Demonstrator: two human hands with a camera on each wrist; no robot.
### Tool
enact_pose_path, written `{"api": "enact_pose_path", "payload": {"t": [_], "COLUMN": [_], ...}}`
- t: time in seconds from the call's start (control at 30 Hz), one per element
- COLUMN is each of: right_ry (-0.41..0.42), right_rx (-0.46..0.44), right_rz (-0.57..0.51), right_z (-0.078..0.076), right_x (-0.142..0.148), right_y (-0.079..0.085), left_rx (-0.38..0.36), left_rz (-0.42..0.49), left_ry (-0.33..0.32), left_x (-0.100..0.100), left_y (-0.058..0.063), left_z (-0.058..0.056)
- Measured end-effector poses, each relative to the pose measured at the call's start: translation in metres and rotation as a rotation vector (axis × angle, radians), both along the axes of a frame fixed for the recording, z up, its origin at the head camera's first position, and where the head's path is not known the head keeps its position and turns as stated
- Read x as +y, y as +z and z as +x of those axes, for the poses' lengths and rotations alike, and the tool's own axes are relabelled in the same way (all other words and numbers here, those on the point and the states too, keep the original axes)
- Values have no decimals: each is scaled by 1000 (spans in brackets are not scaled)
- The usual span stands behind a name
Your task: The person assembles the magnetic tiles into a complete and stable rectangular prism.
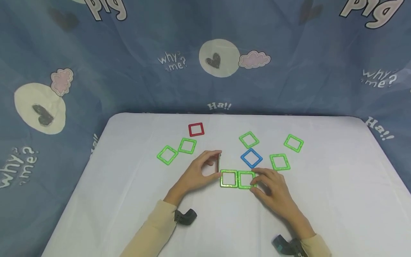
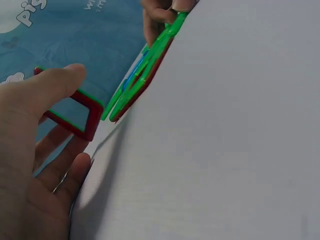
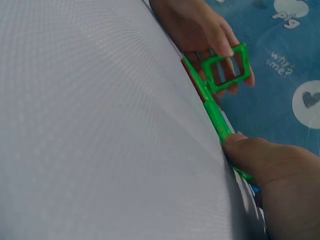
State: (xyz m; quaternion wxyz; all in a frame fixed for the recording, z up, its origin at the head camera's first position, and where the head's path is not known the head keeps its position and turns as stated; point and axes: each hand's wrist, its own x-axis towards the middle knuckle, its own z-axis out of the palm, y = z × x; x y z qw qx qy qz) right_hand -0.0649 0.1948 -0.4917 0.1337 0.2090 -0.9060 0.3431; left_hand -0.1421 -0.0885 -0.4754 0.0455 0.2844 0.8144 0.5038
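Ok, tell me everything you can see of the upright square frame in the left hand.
The square frame is an open outline with plastic-looking bars, red on one face, green on the other; one piece or two stacked, I can't tell. The left hand pinches it, standing on edge, by the left end of the two side-by-side green frames. Whether it touches them or the table is unclear.

White table, square frames (mostly green)
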Motion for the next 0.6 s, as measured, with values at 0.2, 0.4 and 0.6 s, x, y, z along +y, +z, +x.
{"api": "enact_pose_path", "payload": {"t": [0.2, 0.4, 0.6], "right_ry": [5, -4, -4], "right_rx": [1, -33, -33], "right_rz": [-6, -6, -3], "right_z": [-1, -1, 0], "right_x": [-1, -1, -1], "right_y": [1, 3, 3], "left_rx": [9, 7, -7], "left_rz": [-40, -34, -22], "left_ry": [-37, -53, -62], "left_x": [-1, -1, -1], "left_y": [1, 1, 0], "left_z": [6, 8, 10]}}
